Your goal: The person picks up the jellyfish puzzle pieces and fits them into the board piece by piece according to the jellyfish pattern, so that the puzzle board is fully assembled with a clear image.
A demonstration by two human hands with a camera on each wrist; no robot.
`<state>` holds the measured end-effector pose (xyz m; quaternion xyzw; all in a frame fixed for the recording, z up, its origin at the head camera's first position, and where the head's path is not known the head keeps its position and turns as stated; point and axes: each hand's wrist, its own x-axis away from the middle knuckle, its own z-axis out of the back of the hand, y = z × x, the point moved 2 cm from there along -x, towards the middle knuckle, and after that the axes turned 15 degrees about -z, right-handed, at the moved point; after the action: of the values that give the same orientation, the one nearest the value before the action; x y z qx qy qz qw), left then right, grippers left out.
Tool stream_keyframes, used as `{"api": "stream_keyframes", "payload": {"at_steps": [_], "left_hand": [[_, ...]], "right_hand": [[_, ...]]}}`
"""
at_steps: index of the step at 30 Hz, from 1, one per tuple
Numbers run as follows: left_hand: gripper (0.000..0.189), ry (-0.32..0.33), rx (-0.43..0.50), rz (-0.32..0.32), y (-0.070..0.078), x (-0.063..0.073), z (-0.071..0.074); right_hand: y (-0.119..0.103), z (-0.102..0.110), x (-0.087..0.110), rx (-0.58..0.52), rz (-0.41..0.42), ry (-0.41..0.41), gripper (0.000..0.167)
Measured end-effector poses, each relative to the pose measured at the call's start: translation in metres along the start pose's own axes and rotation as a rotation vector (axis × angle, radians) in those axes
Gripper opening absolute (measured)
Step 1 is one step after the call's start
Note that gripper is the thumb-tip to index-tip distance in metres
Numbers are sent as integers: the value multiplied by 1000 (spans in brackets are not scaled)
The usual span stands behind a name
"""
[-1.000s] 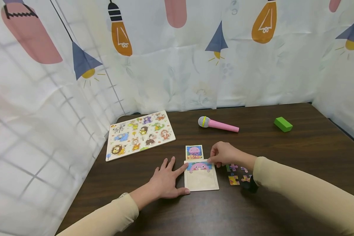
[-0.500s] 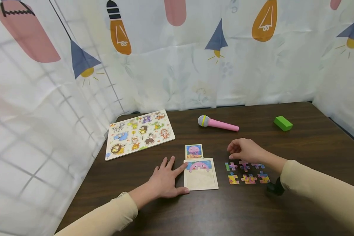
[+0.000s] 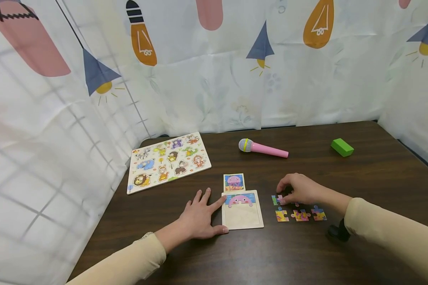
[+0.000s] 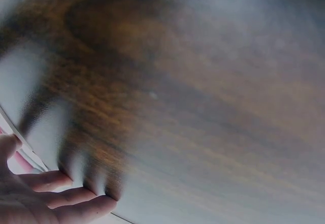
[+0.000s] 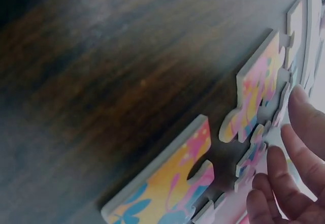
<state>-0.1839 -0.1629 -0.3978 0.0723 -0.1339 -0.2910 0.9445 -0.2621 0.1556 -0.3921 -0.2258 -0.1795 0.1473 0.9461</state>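
Observation:
My left hand (image 3: 201, 221) lies spread flat, with index finger and thumb at the left edge of a small wooden puzzle frame (image 3: 242, 217). Inside the frame's top, placed pieces show a pink octopus face (image 3: 240, 200) on blue; bare wood fills the lower part. To its right, my right hand (image 3: 301, 189) reaches down over loose jigsaw pieces. Its thumb and index finger stand apart around the green-and-pink piece (image 3: 275, 200). Other upper-row pieces are mostly hidden beneath the hand. Below them lie yellow-and-pink pieces (image 3: 300, 215), larger in the right wrist view (image 5: 162, 178).
A picture card (image 3: 233, 182) of the octopus touches the frame's top edge. Behind lie an animal puzzle board (image 3: 171, 158) at left, a pink toy microphone (image 3: 269, 150) and a green block (image 3: 342, 147). A printed curtain (image 3: 207, 79) borders the dark table (image 3: 214, 261).
My right hand has left the frame's upper right corner, moved right to the loose pieces, and lowered over the upper row. The left hand keeps its place.

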Motion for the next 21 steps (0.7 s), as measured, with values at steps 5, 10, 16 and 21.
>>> {"api": "stream_keyframes", "payload": {"at_steps": [5, 10, 16, 21], "left_hand": [[90, 1, -3, -2, 0, 0, 0], [89, -1, -4, -2, -2, -1, -2], [89, 0, 0, -3, -3, -1, -3], [89, -1, -5, -6, -3, -2, -3]], "right_hand": [[-3, -2, 0, 38, 12, 10, 19], [-8, -3, 1, 62, 7, 22, 15], [-9, -5, 0, 46, -5, 39, 16], [-7, -7, -2, -18, -24, 38, 18]]}}
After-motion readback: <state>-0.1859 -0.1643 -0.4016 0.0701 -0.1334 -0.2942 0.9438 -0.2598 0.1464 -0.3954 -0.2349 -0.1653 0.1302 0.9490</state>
